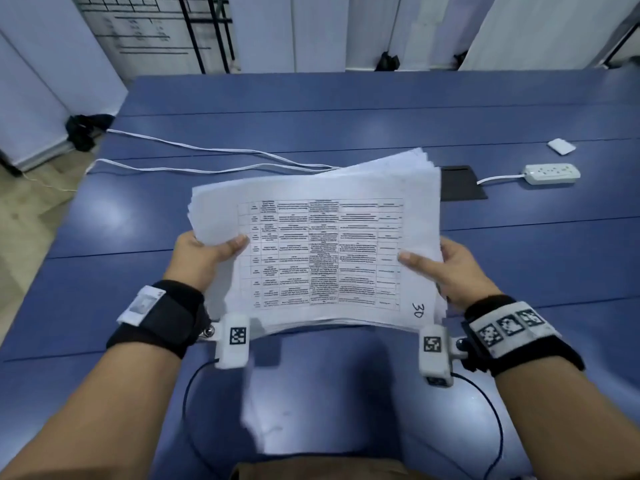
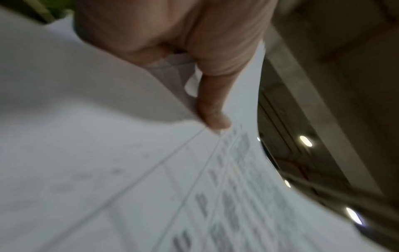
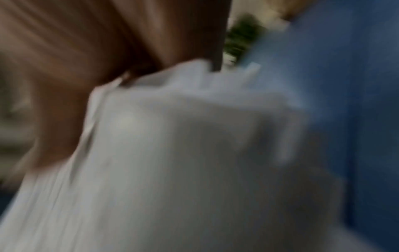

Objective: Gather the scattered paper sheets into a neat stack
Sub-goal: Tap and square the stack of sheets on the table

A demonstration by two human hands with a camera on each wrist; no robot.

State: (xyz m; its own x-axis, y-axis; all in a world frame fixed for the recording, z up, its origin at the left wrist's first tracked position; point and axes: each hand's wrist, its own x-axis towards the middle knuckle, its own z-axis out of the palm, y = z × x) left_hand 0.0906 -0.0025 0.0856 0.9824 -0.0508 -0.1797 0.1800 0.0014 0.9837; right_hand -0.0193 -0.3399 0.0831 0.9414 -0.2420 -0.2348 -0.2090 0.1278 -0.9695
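A thick bundle of white paper sheets [image 1: 322, 244] hangs above the blue table [image 1: 346, 109], its top sheet printed with a table and a handwritten "30". The edges are fanned and uneven at the far end. My left hand [image 1: 204, 252] grips the left side, thumb on top. My right hand [image 1: 446, 268] grips the right side, thumb on the top sheet. In the left wrist view the thumb [image 2: 215, 117] presses on the printed sheets [image 2: 129, 187]. The right wrist view is blurred, showing paper [image 3: 172, 153] against the hand [image 3: 86, 51].
A white power strip [image 1: 550, 173] with its cable lies at the right. A black flat pad [image 1: 462, 183] sits just behind the paper. A small white square object [image 1: 561, 146] lies far right. Two white cables [image 1: 207, 157] run across the table's left side.
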